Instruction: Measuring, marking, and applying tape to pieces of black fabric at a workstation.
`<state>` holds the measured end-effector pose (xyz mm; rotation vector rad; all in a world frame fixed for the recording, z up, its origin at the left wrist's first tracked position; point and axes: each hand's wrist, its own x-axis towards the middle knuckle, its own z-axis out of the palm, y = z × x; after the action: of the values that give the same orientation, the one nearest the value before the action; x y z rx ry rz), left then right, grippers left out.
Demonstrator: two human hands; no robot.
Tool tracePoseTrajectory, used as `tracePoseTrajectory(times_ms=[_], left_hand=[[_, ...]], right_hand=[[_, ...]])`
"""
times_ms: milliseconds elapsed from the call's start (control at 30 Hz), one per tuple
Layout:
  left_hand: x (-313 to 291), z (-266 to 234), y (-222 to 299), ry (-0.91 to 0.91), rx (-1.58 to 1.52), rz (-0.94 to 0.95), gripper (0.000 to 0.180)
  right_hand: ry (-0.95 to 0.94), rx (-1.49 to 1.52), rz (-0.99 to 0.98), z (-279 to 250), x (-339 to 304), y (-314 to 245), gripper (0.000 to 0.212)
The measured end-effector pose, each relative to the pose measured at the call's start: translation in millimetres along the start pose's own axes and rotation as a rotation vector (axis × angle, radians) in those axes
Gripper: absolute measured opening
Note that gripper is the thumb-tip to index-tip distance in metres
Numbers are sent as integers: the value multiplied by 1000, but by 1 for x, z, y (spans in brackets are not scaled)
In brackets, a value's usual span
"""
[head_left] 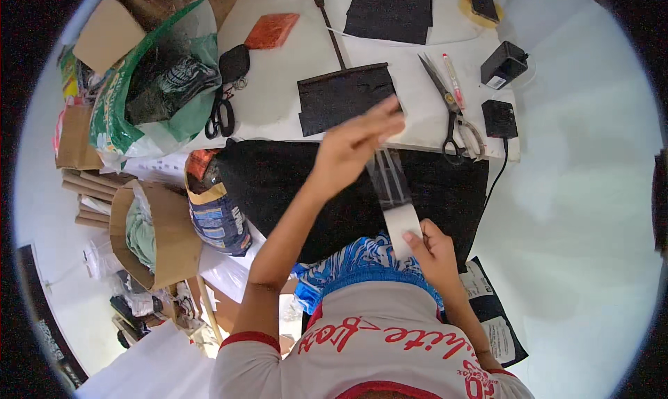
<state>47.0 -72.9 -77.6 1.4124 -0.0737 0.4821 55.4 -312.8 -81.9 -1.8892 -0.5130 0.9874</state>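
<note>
Now | left hand (355,145) pinches top of clear strip (390,180) | right hand (433,249) grips its white lower end | black cloth (292,183) beneath | scissors (456,117) on table (278,99)

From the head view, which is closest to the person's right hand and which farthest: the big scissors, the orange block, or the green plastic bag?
From the right hand:
1. Big scissors, up on the white table, slightly right.
2. Orange block, at the table's far left end.
3. Green plastic bag, off the table's left edge, farthest.
</note>
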Motion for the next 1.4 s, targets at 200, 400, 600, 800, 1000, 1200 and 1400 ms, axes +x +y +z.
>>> tracePoseTrajectory(times_ms=[200,400,600,800,1000,1200,1400], left_hand=[[28,-6,38,-65,466,153,25],[62,-12,58,55,28,87,25],[97,-7,68,-34,385,-50,31],[113,-1,44,-26,576,-38,35],[115,7,38,-38,748,-74,37],[118,15,54,-118,810,-172,35],[116,8,26,-55,641,87,32]], right_hand=[[121,158,-72,0,11,7,23],[156,483,-411,-8,0,15,44],[-25,892,-397,-17,-12,-41,41],[-70,1053,-238,-25,-6,-38,28],[-82,1122,-174,-29,-3,-27,30],[-39,817,22,-24,6,-12,26],[149,331,-3,-4,29,18,31]])
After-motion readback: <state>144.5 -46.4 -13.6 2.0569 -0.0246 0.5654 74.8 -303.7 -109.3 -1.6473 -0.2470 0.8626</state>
